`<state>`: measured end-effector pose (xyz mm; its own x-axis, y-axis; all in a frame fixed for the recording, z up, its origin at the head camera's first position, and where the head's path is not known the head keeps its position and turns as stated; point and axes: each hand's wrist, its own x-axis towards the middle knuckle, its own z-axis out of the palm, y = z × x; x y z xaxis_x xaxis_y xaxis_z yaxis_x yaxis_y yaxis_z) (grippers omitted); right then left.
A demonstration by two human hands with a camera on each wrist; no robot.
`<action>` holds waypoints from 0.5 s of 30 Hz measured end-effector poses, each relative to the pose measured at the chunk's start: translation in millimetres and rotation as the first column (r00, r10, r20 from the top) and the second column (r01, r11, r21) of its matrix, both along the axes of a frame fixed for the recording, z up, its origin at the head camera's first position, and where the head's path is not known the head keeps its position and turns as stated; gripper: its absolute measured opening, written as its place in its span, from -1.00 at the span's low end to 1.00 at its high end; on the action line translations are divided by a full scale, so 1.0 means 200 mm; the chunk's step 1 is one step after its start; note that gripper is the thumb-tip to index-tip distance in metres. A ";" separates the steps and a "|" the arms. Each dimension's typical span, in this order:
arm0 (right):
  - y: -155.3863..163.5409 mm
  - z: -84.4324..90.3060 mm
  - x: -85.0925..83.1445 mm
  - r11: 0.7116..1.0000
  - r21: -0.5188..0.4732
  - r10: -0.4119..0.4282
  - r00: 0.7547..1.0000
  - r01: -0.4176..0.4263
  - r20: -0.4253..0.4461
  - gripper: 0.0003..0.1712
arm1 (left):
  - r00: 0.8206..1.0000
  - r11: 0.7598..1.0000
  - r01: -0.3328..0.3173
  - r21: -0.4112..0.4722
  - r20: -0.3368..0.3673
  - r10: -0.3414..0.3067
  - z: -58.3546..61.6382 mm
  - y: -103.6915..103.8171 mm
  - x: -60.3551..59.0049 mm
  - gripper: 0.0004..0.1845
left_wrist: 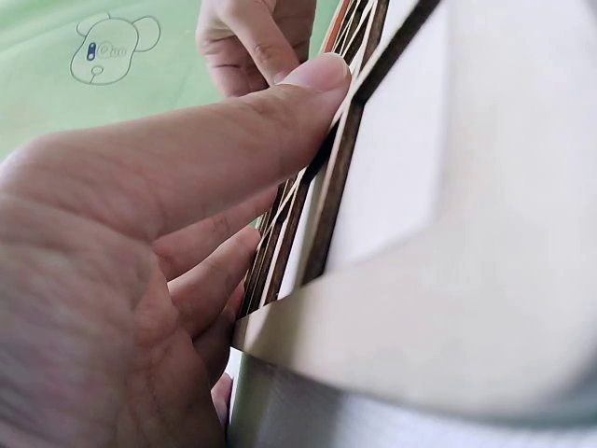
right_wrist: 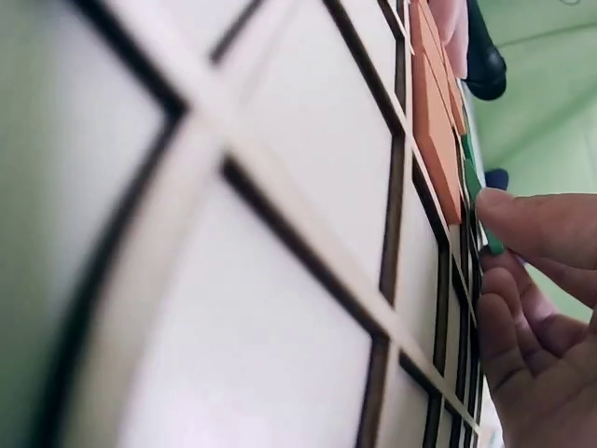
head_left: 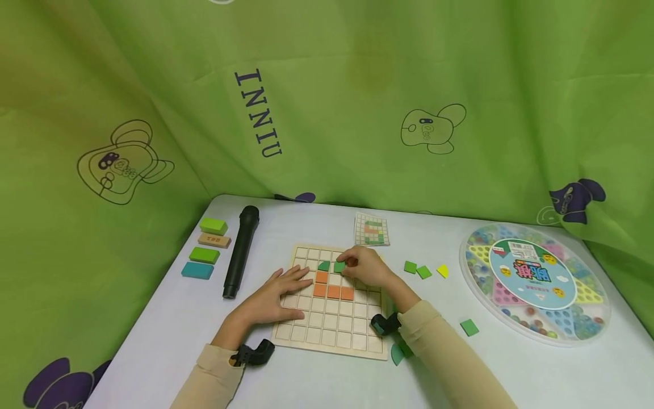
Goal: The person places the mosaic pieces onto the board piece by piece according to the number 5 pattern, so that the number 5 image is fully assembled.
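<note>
A wooden grid board [head_left: 329, 347] lies on the white table. My left hand [head_left: 273, 298] rests on its left side with the fingers spread; the left wrist view shows the thumb [left_wrist: 280, 112] along the grid. With thumb and fingertips, my right hand [head_left: 369, 267] pinches a green square tile [head_left: 339, 267] over an upper cell; in the right wrist view that green tile [right_wrist: 493, 243] is edge-on at the grid. To its left a green quarter-round tile [head_left: 324, 265] sits in a cell. Several orange square tiles [head_left: 334, 292] fill cells below.
A pattern card [head_left: 372, 222] lies behind the board. Loose green tiles [head_left: 424, 272] and a yellow tile [head_left: 443, 271] are to the right, beside a round marble-game box [head_left: 533, 278]. On the left are a black microphone [head_left: 241, 250] and several coloured blocks [head_left: 204, 255].
</note>
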<state>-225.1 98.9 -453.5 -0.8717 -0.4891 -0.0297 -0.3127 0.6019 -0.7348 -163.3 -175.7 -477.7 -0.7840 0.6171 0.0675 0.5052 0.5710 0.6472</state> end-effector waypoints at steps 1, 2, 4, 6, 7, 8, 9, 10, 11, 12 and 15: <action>-0.01 0.00 0.00 1.000 0.010 0.001 1.000 -0.001 -0.008 -0.70 | 1.000 1.000 0.001 0.000 0.000 -0.001 0.00 0.00 0.00 -0.21; -0.02 -0.01 0.00 1.000 0.018 0.000 1.000 0.001 -0.010 -0.70 | 1.000 1.000 0.000 -0.002 0.000 0.000 0.00 0.00 0.00 -0.21; -0.03 -0.01 0.00 1.000 0.026 -0.003 1.000 0.004 -0.015 -0.71 | 1.000 1.000 0.000 -0.004 -0.002 0.000 0.00 0.00 0.00 -0.21; -0.04 -0.01 0.00 1.000 0.029 -0.012 1.000 0.012 -0.014 -0.71 | 1.000 1.000 -0.002 -0.008 -0.005 0.002 0.01 0.00 0.00 -0.21; -0.04 0.00 0.00 0.999 0.030 -0.017 1.000 0.017 -0.011 -0.72 | 1.000 1.000 -0.002 -0.008 -0.006 0.002 0.01 0.00 0.00 -0.21; -0.04 0.00 0.00 0.999 0.029 -0.020 1.000 0.021 -0.008 -0.71 | 1.000 1.000 -0.003 -0.008 -0.006 0.003 0.01 0.00 0.00 -0.21; -0.04 0.00 0.00 0.999 0.027 -0.022 1.000 0.022 -0.009 -0.71 | 1.000 1.000 -0.003 -0.006 -0.004 0.003 0.01 0.00 0.00 -0.21; -0.04 0.00 0.00 0.999 0.026 -0.023 1.000 0.024 -0.008 -0.71 | 1.000 1.000 -0.002 -0.004 -0.004 0.001 0.01 0.00 0.00 -0.21; -0.04 0.00 0.00 0.999 0.025 -0.025 1.000 0.025 -0.003 -0.70 | 1.000 1.000 -0.002 -0.004 -0.001 0.002 0.00 0.00 0.00 -0.21; -0.04 0.00 0.01 0.999 0.023 -0.027 1.000 0.027 0.000 -0.69 | 1.000 1.000 -0.002 -0.003 -0.001 0.002 0.00 0.00 0.00 -0.21; -0.02 -0.01 0.01 1.000 0.001 -0.030 0.999 0.030 0.012 -0.65 | 1.000 1.000 -0.003 -0.003 0.002 0.003 0.00 0.00 0.00 -0.21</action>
<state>-222.8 94.1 -456.2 -0.8854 -0.4630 -0.0405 -0.2861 0.6118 -0.7375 -163.0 -175.2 -477.9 -0.7862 0.6146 0.0636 0.5017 0.5749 0.6464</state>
